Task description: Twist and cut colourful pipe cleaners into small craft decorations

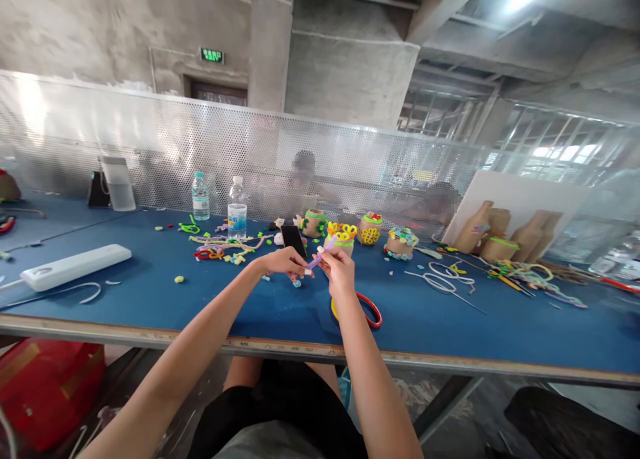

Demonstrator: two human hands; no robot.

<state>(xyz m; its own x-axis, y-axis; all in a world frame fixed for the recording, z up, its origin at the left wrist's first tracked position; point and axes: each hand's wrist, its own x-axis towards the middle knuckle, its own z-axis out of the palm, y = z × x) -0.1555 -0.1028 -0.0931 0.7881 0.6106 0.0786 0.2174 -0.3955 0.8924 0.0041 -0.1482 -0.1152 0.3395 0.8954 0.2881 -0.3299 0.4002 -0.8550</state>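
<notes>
- Above the blue worktable (125, 312), near its front edge: both hands together at centre.
- Right hand (340, 271): narrow pinch on a purple pipe cleaner (319, 257), which is held clear of the tabletop.
- Left hand (283, 262): fingers beside the pipe cleaner's lower end; view too small to confirm contact or grip.
- Black smartphone (293, 241): tilted, just beyond the left hand.
- Red-and-yellow ring (367, 310): on the table beneath the right wrist.
- Pipe-cleaner-decorated pots (341, 240) and water bottles (237, 209): standing farther along the table.

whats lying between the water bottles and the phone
In the head view, a tangle of pipe cleaners and a white pom-pom lie on the blue table between the water bottles and the phone.
</notes>
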